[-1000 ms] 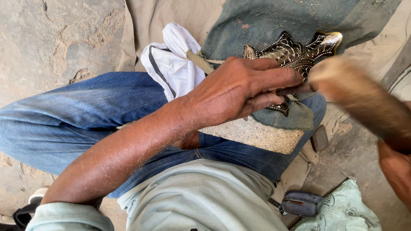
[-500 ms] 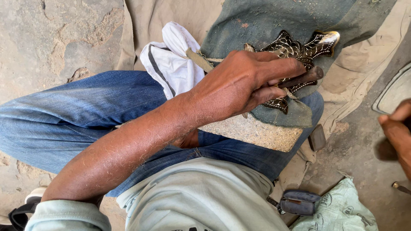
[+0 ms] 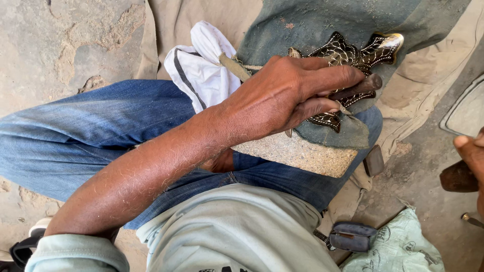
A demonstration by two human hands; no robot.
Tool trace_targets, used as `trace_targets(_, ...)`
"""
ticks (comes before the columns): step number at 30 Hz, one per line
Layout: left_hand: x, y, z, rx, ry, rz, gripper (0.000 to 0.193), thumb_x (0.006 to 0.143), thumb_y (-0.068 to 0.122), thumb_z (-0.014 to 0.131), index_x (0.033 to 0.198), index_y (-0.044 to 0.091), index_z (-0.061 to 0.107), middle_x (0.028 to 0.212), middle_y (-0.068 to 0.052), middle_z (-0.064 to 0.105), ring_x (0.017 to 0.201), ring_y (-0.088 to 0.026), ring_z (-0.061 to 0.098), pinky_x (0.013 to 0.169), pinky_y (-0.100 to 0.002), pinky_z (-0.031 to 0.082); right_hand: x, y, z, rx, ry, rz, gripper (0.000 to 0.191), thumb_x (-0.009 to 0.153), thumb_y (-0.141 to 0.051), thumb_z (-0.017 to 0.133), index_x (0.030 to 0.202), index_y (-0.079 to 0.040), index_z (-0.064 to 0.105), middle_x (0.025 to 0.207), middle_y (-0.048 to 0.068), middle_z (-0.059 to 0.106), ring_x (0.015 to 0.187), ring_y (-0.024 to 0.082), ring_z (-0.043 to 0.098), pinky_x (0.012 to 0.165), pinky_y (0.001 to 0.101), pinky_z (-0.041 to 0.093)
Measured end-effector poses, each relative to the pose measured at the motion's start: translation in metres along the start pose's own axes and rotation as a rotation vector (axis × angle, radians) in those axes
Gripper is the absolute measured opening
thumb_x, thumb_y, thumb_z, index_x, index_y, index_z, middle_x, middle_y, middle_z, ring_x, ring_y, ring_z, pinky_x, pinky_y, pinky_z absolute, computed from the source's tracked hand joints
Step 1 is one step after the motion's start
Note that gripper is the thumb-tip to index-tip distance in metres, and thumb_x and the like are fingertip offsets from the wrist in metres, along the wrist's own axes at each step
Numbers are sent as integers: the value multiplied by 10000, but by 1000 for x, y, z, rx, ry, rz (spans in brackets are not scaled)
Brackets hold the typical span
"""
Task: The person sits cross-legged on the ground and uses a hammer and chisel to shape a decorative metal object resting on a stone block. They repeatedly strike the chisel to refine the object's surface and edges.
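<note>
My left hand (image 3: 297,93) rests on my knee, gripping a thin dark metal punch (image 3: 360,86) whose tip points at an ornate dark metal piece with silvery inlay (image 3: 360,53). That piece lies on a dusty blue-grey cloth (image 3: 322,22) over my jeans-clad leg (image 3: 75,131). At the right edge of the view, my right hand (image 3: 471,156) hovers low over the ground, its fingers on a dark brown wooden handle (image 3: 458,177); most of that hand is cut off.
A white cloth with a dark stripe (image 3: 199,68) lies bunched by my knee. A rough stone block (image 3: 302,153) sits under the cloth. A small grey pouch (image 3: 352,236) and a pale green bag (image 3: 398,247) lie on the ground. Cracked concrete floor (image 3: 65,45) spreads left.
My right hand swung the wooden handle from above the metal piece down and away to the right edge. My left hand stayed in place on the punch.
</note>
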State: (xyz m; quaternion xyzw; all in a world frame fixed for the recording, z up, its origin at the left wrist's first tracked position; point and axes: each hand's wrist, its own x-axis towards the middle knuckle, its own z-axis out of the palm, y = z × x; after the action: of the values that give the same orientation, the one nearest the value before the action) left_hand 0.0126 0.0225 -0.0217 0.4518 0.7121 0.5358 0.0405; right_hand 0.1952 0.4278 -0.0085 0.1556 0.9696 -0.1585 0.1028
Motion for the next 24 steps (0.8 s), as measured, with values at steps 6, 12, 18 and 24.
trace_targets(6, -2, -2, 1, -43, 12, 27, 365, 1077, 242, 682, 1395, 122, 547, 1178, -121, 693, 1001, -331, 722, 848, -459, 583, -3, 2, -1, -177, 32, -136, 344, 1187, -134, 581, 870, -53, 476, 688, 61, 456, 566, 162, 452, 672, 308, 459)
trace_targets(12, -1, -1, 0, -3, -28, 25, 353, 1069, 231, 717, 1367, 137, 553, 1085, -88, 701, 978, -317, 716, 821, -454, 563, 6, 4, 10, -88, 4, -66, 261, 1192, -91, 607, 949, -23, 542, 791, 95, 542, 662, 199, 546, 719, 317, 502)
trace_targets(18, 3, -1, 1, -33, -29, 38, 400, 1018, 222, 745, 1353, 120, 552, 1142, -84, 712, 1007, -295, 723, 849, -458, 570, -3, 10, 13, -73, 42, -78, 259, 1199, -99, 628, 964, -22, 551, 802, 91, 555, 660, 193, 542, 700, 316, 491)
trace_targets(24, -1, -2, -1, -33, -33, 39, 391, 1047, 233, 730, 1377, 106, 562, 1198, -98, 702, 1055, -326, 715, 861, -451, 583, -6, 17, 14, -76, 54, -70, 258, 1205, -108, 649, 980, -20, 559, 813, 87, 568, 658, 187, 538, 680, 315, 479)
